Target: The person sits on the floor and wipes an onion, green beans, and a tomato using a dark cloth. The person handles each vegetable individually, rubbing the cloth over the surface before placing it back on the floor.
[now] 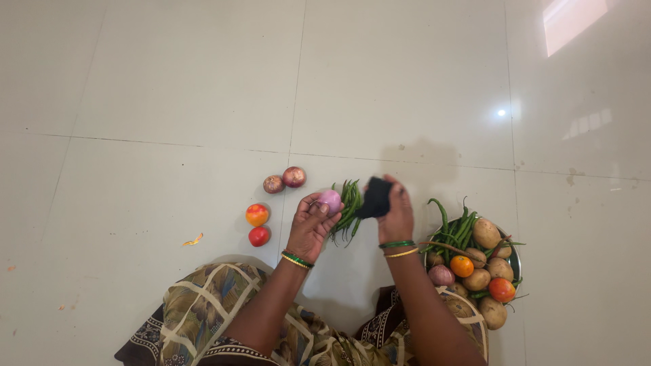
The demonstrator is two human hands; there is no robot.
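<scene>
bright even daylight, window glare (573, 20) top right on glossy floor (169, 88), soft shadows, sharp focus

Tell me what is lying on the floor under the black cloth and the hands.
A bunch of green beans lies on the floor below the black cloth held by the right hand. The cloth and left hand cover part of it.

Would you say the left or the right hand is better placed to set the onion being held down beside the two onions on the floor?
Left, probably: the left hand already holds the onion and is nearer the two onions; the right hand holds a black cloth.
</scene>
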